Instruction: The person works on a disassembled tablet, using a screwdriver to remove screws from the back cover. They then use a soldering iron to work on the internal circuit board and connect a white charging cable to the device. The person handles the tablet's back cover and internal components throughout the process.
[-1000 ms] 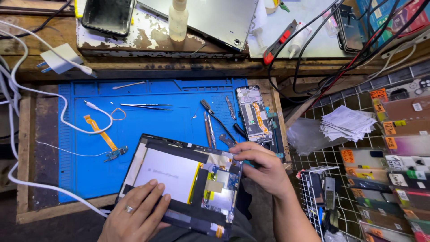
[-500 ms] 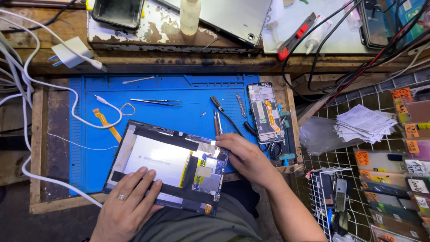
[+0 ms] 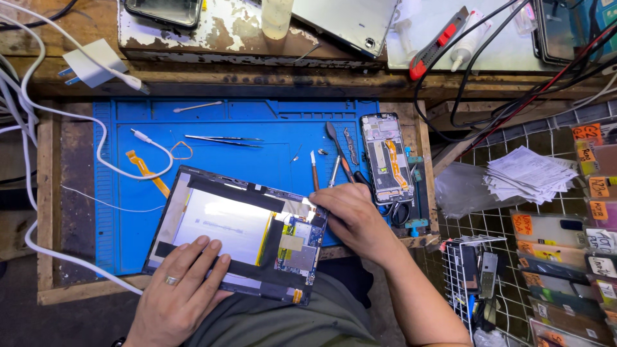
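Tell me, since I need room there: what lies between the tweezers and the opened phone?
Head view: several hand tools lie on the blue mat between tweezers and phone.

Worn wooden workbench (image 3: 385, 87), perhaps dim floor.

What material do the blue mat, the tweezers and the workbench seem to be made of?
Blue mat: probably silicone or rubber, matte, with moulded ridges and compartments along its top edge.
Tweezers: apparently bare metal, thin and grey with a slight shine.
Workbench: wood, with visible grain and a worn, stained, unpainted surface.
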